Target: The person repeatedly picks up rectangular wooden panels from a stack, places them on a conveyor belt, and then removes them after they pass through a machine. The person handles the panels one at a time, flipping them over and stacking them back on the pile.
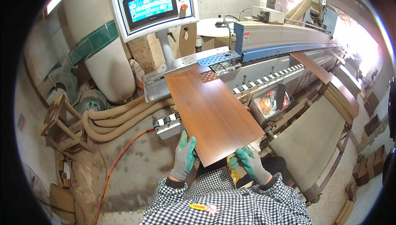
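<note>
A brown wood-grain panel (213,113) lies flat before me, its far end on the infeed table of an edge banding machine (278,39) and under a blue perforated guard plate (218,59). My left hand (184,155), in a grey glove with green coating, holds the panel's left edge close to the near corner, thumb uppermost. At the near edge, towards the right corner, my right hand (252,164) grips with curled fingers, in a matching glove. The undersides of both grips are hidden. The panel's near end reaches out towards my checked clothing.
A lit control screen (151,5) stands on a post at the far left. Ribbed hoses (130,113) and a red air hose (116,160) cross the left side. A roller support (167,121), a wire basket (269,104), a belt conveyor (309,141) and stacked panels (343,98) flank the machine.
</note>
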### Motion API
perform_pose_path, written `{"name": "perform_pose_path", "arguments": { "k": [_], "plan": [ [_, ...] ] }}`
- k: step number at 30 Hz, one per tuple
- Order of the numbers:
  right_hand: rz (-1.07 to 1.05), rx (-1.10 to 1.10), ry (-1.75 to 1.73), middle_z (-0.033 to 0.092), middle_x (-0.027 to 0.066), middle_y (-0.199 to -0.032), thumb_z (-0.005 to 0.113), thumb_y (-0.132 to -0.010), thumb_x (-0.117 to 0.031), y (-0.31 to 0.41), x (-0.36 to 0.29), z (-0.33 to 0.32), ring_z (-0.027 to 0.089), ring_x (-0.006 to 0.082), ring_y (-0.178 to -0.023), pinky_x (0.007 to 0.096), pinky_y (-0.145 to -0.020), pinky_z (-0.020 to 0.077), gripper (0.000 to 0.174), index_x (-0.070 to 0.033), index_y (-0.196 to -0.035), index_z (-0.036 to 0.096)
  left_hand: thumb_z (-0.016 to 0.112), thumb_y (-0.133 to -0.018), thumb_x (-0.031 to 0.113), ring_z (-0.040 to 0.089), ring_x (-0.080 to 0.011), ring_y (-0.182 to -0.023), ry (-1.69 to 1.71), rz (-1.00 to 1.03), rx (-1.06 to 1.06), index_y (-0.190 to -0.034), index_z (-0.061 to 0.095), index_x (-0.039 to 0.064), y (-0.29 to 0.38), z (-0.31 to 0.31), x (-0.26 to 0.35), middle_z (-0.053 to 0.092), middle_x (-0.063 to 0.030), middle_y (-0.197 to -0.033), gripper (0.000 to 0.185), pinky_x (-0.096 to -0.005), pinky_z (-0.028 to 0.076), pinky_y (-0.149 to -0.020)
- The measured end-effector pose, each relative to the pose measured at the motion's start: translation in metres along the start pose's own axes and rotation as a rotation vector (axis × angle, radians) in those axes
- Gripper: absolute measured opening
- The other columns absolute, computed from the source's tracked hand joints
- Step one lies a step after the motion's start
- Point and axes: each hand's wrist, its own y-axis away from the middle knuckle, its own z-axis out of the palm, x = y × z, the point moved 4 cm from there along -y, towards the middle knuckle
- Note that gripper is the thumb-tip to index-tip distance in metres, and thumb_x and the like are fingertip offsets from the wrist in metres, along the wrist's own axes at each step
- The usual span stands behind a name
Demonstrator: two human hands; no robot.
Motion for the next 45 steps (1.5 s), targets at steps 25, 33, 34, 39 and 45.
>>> {"name": "perform_pose_path", "arguments": {
  "k": [25,33,34,39,45],
  "plan": [
    [0.125,0.334,-0.270,0.067,0.0124,-0.096,0.045,-0.103,-0.027,0.069,0.119,-0.154,0.065,0.0213,-0.083,0.0339,-0.076,0.0537,0.039,0.002,-0.125,0.056,0.052,-0.101,0.020,0.048,-0.0047,-0.072,-0.335,0.025,-0.080,-0.154,0.015,0.007,-0.028,0.026,0.010,0.053,-0.0007,-0.098,0.066,-0.0187,0.044,-0.059],
    [0.048,0.429,-0.383,0.067,0.0107,-0.097,0.045,-0.102,-0.030,0.077,0.087,-0.158,0.065,0.0190,-0.082,0.0308,-0.074,0.0527,0.041,0.002,-0.126,0.056,0.051,-0.101,0.017,0.053,-0.0068,-0.068,-0.196,0.008,-0.146,-0.155,0.008,0.012,-0.067,0.075,-0.025,0.053,-0.0019,-0.094,0.070,-0.0222,0.050,-0.059],
    [0.013,0.433,-0.369,0.067,0.0100,-0.096,0.044,-0.103,-0.030,0.080,0.080,-0.160,0.065,0.0180,-0.081,0.0294,-0.073,0.0518,0.041,0.002,-0.126,0.056,0.051,-0.101,0.017,0.053,-0.0070,-0.068,-0.197,-0.002,-0.152,-0.155,0.008,0.012,-0.073,0.081,-0.030,0.053,-0.0020,-0.093,0.070,-0.0223,0.050,-0.059],
    [-0.166,0.474,-0.314,0.068,0.0097,-0.093,0.044,-0.103,-0.031,0.088,0.044,-0.166,0.064,0.0169,-0.079,0.0281,-0.072,0.0512,0.043,0.004,-0.126,0.055,0.048,-0.102,0.019,0.059,-0.0107,-0.066,-0.152,0.012,-0.270,-0.155,0.002,0.011,-0.099,0.118,-0.051,0.058,-0.0069,-0.097,0.071,-0.0242,0.052,-0.055],
    [-0.256,0.673,-0.216,0.067,0.0101,-0.092,0.045,-0.103,-0.026,0.090,0.044,-0.192,0.064,0.0174,-0.077,0.0303,-0.072,0.0527,0.038,0.004,-0.122,0.058,0.046,-0.101,0.021,0.063,-0.0150,-0.070,-0.113,-0.094,-0.336,-0.154,-0.006,0.012,-0.127,0.160,-0.064,0.060,-0.0101,-0.098,0.075,-0.0284,0.055,-0.060]
  ]
}}
